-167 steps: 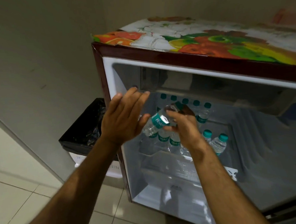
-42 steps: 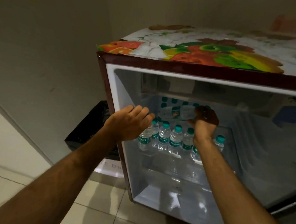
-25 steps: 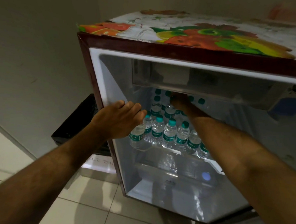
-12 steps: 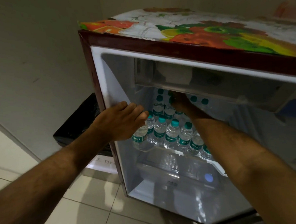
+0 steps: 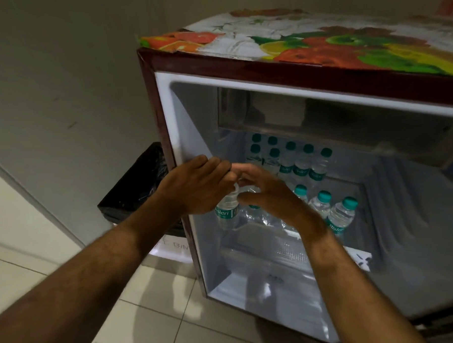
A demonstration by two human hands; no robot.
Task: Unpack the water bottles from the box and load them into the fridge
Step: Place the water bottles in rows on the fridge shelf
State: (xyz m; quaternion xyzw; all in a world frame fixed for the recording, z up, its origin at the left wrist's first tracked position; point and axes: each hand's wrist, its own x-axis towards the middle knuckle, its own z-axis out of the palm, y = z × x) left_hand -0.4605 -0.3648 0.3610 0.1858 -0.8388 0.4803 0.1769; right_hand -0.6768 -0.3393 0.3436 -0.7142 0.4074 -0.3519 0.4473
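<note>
Fridge (image 5: 164,117) shelf: both hands' fingers (image 5: 247,196) loosely spread, holding nothing, above front bottle (image 5: 226,213).

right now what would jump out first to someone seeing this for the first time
The open fridge fills the view, its top covered by a bright fruit-print sheet. Inside, rows of small water bottles with teal caps stand on the shelf. In front of them the left hand and right hand meet at the left end of the front row, with a black-lined bin beside the fridge on the left.
</note>
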